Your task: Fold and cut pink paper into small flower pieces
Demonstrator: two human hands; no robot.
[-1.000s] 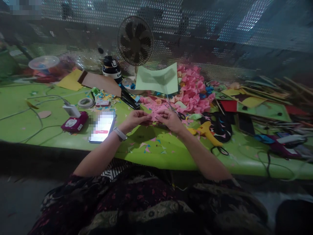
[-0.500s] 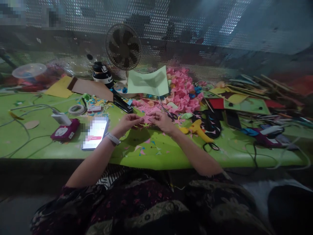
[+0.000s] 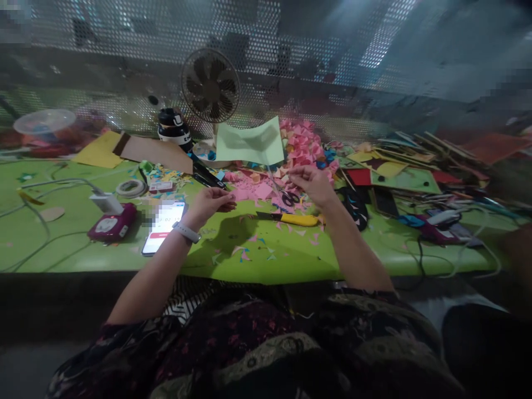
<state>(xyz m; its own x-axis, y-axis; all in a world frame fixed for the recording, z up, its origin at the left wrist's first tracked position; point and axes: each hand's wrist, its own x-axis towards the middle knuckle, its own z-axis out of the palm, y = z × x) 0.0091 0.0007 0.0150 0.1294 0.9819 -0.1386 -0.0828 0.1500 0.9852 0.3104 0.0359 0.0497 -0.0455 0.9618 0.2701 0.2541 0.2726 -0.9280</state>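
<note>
My left hand [image 3: 214, 205] hovers above the front of the green table, left of the pink paper scraps. Its thumb and fingers are pressed together; whatever may be between them is too small to make out. Farther right, my right hand [image 3: 313, 185] is raised beside the heap of folded pink paper pieces [image 3: 301, 144], fingers stretched out and apart. Between the hands lie pink paper scraps [image 3: 249, 185] and dark-handled scissors [image 3: 290, 198]. Just below them rests a yellow-handled tool [image 3: 299, 220] with a dark blade pointing left.
A lit phone [image 3: 166, 216] lies by my left wrist, with a purple device [image 3: 112, 221] and cables beyond. Behind stand a fan [image 3: 210, 86], a bottle [image 3: 173, 127] and a curved pale green sheet [image 3: 249, 144]. Stacked boards and papers [image 3: 407, 160] fill the right side.
My hands, together over a pink paper piece before, are now apart. The right has moved right and up towards the pink heap. The yellow-handled tool now lies farther left, its blade showing.
</note>
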